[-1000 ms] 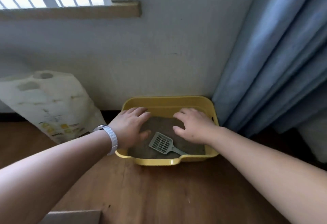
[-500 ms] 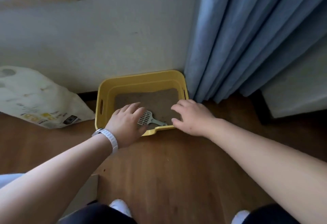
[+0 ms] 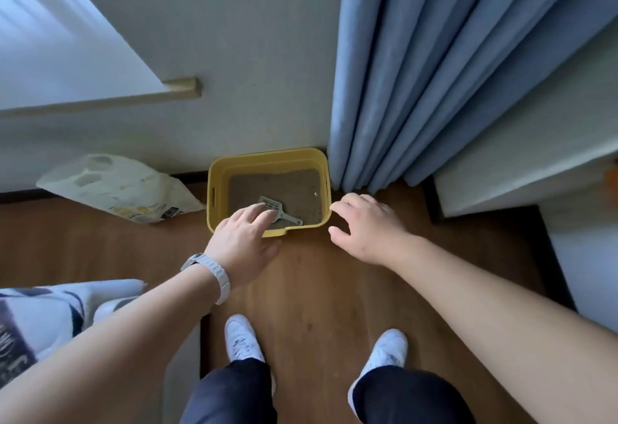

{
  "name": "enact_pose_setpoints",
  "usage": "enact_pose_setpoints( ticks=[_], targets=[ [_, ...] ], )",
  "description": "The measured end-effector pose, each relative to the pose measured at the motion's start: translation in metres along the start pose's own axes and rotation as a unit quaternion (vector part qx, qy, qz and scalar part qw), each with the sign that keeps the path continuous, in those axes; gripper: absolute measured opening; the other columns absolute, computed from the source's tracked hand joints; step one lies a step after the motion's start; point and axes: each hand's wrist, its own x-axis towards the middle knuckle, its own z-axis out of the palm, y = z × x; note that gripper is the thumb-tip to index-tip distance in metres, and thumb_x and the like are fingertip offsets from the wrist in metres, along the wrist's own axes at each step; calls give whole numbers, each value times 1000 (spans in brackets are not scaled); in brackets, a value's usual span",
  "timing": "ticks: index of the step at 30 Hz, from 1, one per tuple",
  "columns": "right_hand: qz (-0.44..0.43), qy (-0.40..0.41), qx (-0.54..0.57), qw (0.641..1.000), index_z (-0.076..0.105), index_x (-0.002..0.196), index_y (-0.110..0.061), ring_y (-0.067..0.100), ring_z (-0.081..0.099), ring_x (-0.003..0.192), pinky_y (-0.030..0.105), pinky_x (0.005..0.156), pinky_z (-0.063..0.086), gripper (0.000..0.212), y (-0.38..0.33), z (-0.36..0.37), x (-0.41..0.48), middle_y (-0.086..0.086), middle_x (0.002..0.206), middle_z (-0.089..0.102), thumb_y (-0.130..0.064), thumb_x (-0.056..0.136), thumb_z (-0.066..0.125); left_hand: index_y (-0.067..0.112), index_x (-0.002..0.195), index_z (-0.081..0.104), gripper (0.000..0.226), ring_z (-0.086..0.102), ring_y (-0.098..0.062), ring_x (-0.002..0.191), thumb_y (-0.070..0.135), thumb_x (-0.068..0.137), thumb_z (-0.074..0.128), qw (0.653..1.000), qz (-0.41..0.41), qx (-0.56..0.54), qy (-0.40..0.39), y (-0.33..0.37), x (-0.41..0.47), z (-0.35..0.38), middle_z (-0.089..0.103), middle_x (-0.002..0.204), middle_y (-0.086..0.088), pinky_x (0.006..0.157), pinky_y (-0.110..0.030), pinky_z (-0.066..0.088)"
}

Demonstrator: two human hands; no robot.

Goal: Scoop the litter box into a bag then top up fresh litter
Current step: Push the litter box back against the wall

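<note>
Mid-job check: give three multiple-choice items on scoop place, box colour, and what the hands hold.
1. Where is the scoop? A) on the floor B) in the litter box, on the litter C) on the windowsill
2. What colour is the litter box? A) blue B) yellow C) white
3. What do the left hand and right hand hold? A) the scoop B) a bag C) nothing
Answers: B, it lies on the litter inside the walls; B, rim and walls are yellow; C, both hands' fingers are straight, round nothing.
</note>
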Motion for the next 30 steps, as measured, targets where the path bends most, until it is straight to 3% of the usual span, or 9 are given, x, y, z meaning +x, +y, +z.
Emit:
enact_pose_setpoints(
  ticks=[18, 30],
  targets=[
    [-1, -102, 4, 995, 47, 133, -26, 21, 37, 128, 40, 102, 36, 46, 5, 85, -72, -4, 137, 44, -49, 93, 43, 26, 140, 45, 57, 38, -24, 137, 46, 89, 57, 987, -133, -74, -55, 35, -110, 85, 38, 152, -1, 109, -40, 36],
    [36, -68, -16, 997, 48, 131, -23, 20, 37, 126, 36, 100, 34, 43, -99, 171, -137, -5, 137, 43, -47, 95, 41, 21, 139, 47, 56, 38, -27, 137, 40, 88, 60, 994, -70, -63, -48, -47, -204, 134, 40, 151, -6, 107, -43, 35]
  ],
)
